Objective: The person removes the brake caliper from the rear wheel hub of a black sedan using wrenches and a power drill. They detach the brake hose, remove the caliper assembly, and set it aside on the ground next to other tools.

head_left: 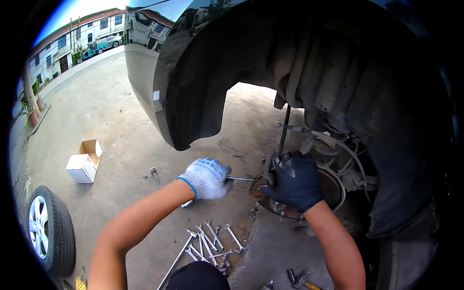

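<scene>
My left hand (pixel 207 179), in a white knit glove with blue print, is closed around a slim shiny metal tool (pixel 241 179). The tool's shaft points right and its tip meets the brake assembly; its kind is hidden by my fist. My right hand (pixel 297 181), in a black glove, grips the rusty brake caliper (pixel 267 169) at the near-left side of the wheel hub. Below and behind the glove shows the round brown brake disc (pixel 331 188) with wheel studs along its lower edge. My right fingertips are partly hidden against the caliper.
The car's dark wheel arch (pixel 208 87) hangs overhead, with a brake hose (pixel 333 137) beside the hub. Several wrenches (pixel 208 241) and a long-handled bar (pixel 174 261) lie below. A hammer (pixel 302 280), an open white box (pixel 82 167) and a removed wheel (pixel 52 229) rest on the ground.
</scene>
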Tool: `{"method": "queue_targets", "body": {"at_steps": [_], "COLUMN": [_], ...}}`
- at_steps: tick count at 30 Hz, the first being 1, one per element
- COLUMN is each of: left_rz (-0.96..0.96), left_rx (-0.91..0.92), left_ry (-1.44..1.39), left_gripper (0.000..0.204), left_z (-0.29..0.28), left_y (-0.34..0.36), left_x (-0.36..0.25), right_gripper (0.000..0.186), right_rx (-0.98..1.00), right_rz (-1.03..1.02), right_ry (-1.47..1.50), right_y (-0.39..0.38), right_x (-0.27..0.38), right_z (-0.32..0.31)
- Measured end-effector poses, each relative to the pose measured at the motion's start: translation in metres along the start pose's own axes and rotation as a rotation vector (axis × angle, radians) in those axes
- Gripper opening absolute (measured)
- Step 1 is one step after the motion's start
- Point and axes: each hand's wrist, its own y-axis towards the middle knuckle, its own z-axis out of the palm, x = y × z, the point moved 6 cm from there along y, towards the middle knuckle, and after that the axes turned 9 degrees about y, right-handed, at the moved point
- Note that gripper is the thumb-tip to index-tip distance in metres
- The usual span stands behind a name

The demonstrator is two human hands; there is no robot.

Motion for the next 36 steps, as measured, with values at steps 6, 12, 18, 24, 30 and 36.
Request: {"method": "queue_targets", "body": {"at_steps": [6, 12, 18, 24, 30, 36], "left_rz": [0.024, 0.04, 0.104, 0.196, 0.231, 0.299], "left_rx": [-0.028, -0.002, 0.002, 0.029, -0.026, -0.087], "left_ry": [0.074, 0.096, 0.173, 0.254, 0.287, 0.328], "left_gripper": [0.04, 0.039, 0.038, 0.038, 0.037, 0.038], "left_z": [0.001, 0.004, 0.009, 0.009, 0.012, 0.015], "left_y": [0.009, 0.027, 0.051, 0.082, 0.083, 0.094], "left_x": [0.005, -0.003, -0.006, -0.02, -0.015, -0.014], "right_gripper": [0.062, 0.058, 0.057, 0.071, 0.087, 0.094], "right_rx": [-0.049, -0.05, -0.095, -0.126, -0.198, -0.162], "right_rz": [-0.001, 0.001, -0.027, 0.085, 0.078, 0.111], "right_ry": [-0.03, -0.006, 0.038, 0.019, -0.004, -0.033], "right_y": [-0.001, -0.003, 0.002, -0.006, -0.004, -0.006], "right_x": [-0.001, -0.008, 0.004, -0.001, 0.0, 0.0], "right_z": [0.004, 0.006, 0.008, 0.008, 0.026, 0.023]}}
